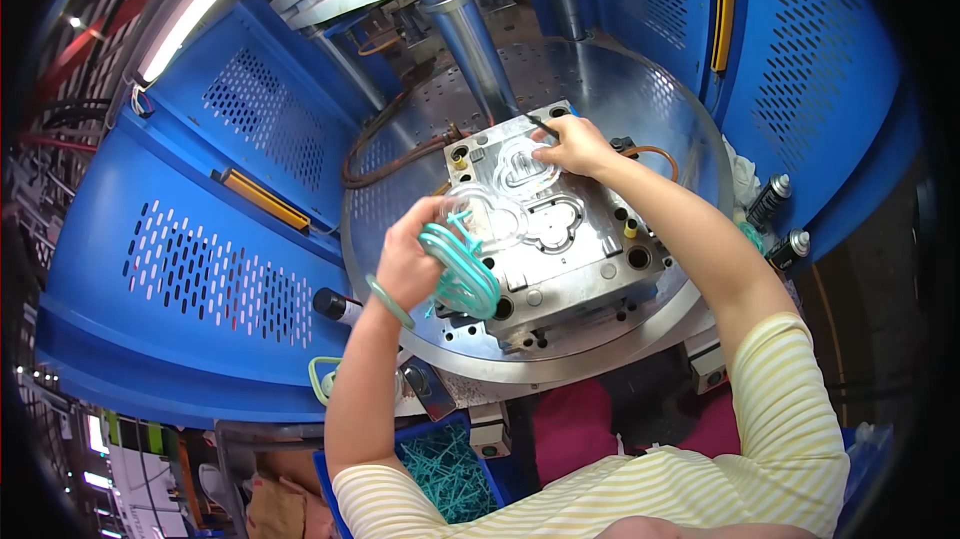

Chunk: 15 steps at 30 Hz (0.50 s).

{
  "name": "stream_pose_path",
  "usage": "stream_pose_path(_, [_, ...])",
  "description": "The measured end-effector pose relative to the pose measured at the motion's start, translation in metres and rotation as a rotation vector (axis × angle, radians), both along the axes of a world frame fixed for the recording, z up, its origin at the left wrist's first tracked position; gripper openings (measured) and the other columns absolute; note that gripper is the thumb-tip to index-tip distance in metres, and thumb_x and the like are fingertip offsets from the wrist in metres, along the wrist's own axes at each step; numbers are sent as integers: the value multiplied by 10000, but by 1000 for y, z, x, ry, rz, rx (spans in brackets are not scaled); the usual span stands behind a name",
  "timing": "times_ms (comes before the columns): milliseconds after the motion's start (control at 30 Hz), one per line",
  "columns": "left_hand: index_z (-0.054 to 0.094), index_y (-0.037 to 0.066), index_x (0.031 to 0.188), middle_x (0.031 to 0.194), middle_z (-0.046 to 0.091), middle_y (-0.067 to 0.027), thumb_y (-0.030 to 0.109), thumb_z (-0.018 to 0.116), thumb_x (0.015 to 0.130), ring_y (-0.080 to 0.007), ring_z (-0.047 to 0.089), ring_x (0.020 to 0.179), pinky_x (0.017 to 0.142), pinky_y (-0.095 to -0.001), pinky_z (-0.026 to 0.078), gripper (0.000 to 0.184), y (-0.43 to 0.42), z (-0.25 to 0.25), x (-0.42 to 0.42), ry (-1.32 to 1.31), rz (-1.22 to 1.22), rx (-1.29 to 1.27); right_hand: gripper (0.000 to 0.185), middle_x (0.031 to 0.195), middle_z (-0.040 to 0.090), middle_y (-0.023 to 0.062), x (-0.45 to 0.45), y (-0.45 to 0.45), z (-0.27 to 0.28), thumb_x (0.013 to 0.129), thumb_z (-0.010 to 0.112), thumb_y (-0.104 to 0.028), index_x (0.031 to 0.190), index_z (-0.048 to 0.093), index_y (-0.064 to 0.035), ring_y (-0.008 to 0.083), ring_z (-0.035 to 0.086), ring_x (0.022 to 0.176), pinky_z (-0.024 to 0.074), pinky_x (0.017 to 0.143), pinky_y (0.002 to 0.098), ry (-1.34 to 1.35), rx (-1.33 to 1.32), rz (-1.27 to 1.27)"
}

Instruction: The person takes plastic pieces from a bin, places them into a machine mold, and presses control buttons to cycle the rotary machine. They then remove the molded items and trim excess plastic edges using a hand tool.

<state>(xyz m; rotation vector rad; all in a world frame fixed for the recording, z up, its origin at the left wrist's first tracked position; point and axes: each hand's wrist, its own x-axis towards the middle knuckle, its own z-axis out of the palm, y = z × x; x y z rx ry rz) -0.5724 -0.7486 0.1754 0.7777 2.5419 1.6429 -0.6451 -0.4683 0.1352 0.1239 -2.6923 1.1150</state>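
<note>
My left hand [408, 251] is closed round several turquoise looped plastic parts [462, 274], at the left edge of the metal mould [560, 269]. A clear plastic piece [500, 217] lies against its fingertips, over the mould. My right hand [575, 146] is over the mould's far side, fingers bent round a thin dark tool [541, 123]. Beneath its fingers is another clear looped piece [522, 167]. A cloverleaf-shaped cavity [554, 223] shows in the middle of the mould.
The mould stands on a round metal table [400, 229] between blue perforated panels [230, 209]. A steel column [470, 49] rises behind it. Spray cans [770, 201] stand at the right. Below, a blue bin [497, 484] holds turquoise scraps [448, 474].
</note>
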Motion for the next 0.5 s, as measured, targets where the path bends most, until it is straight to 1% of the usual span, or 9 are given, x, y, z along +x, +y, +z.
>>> stream_pose_path(100, [604,-6,1043,848,660,-115,-19,624,746,-175,624,803,731,-289,482,298,0,17,-30,80,-84,-337,315,908,661,142,-32,-3,-10,689,711,-301,959,687,-138,288,623,905,471,796,394,-17,162,18])
stream_pose_path(133, [604,-6,1043,848,660,-115,-19,624,746,-175,624,803,731,-289,482,298,1,17,-37,74,-84,-338,323,915,664,122,-22,-7,8,699,692,-320,975,685,-153,284,623,911,471,800,404,-37,311,-9])
stream_pose_path(233, [618,-2,1037,873,659,-148,-4,632,747,-210,631,807,744,-303,480,290,8,13,-53,-79,-174,-505,339,940,661,115,-28,-3,10,705,679,-341,985,683,-149,278,617,933,472,806,399,-85,438,70])
stream_pose_path(300, [628,3,1035,901,652,-164,41,654,755,-229,632,845,754,-320,481,284,17,6,-61,-106,-220,-512,360,974,657,109,-29,2,7,711,669,-357,1007,679,-153,272,609,956,468,818,394,-117,429,83])
stream_pose_path(333, [607,-41,1011,921,647,-117,99,689,766,-183,611,845,772,-298,478,294,22,8,-63,15,-252,-584,372,985,655,105,-29,3,7,713,668,-359,1023,674,-154,269,606,966,466,824,393,-108,406,81])
stream_pose_path(367, [607,-41,1011,921,647,-117,99,689,766,-183,611,845,772,-298,478,294,26,5,-67,11,-252,-585,383,996,653,102,-28,4,6,714,668,-360,1038,669,-156,266,603,975,465,830,392,-98,383,80])
stream_pose_path(433, [614,-38,992,1059,617,-139,118,679,772,-253,595,967,847,-330,462,277,31,-4,-75,172,-339,-569,400,1008,651,99,-27,4,3,721,664,-371,1059,661,-157,264,599,984,464,835,395,-148,371,58])
stream_pose_path(467, [621,-26,974,1243,530,-139,117,667,775,-294,539,1094,914,-350,434,250,33,-6,-78,158,-372,-580,398,1011,651,98,-27,5,0,724,662,-376,1058,661,-160,262,597,988,463,837,397,-128,353,56])
stream_pose_path(500, [621,-26,974,1243,530,-139,117,667,775,-294,539,1094,914,-350,434,250,34,-10,-81,155,-376,-581,395,1014,650,96,-26,6,-2,727,660,-381,1057,662,-163,261,595,992,463,838,399,-106,335,53])
